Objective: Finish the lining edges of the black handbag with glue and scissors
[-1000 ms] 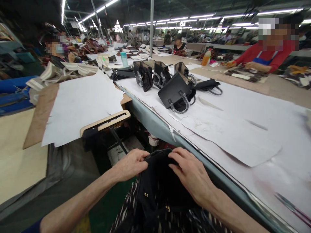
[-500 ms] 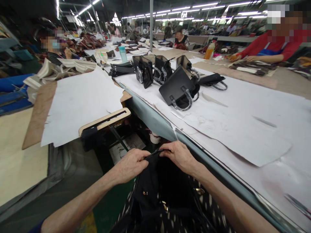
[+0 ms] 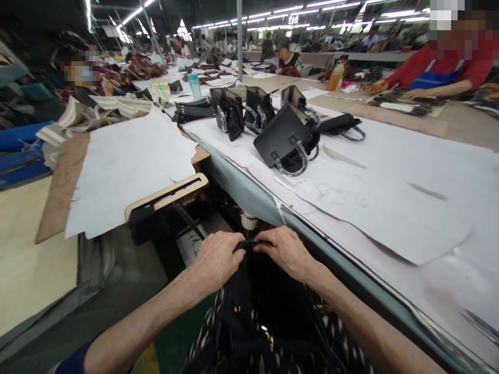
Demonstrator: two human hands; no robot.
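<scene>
A black handbag (image 3: 265, 306) with small gold fittings lies on my lap, below the table's edge. My left hand (image 3: 219, 258) is closed on the left side of its top rim, fingers curled over the edge. My right hand (image 3: 287, 252) pinches the same rim just to the right, the two hands almost touching. The lower part of the bag is dark and hard to make out against my patterned clothing.
A long table covered in white paper (image 3: 382, 202) runs along my right; several finished black handbags (image 3: 286, 137) with clear handles stand farther along it. A board with white paper (image 3: 125, 166) and a slotted wooden template (image 3: 171, 193) sits to the left. Other people work at neighbouring tables.
My right hand has moved from lying flat on the bag up to its top rim and closed on it. My left hand has shifted along the rim toward the right hand.
</scene>
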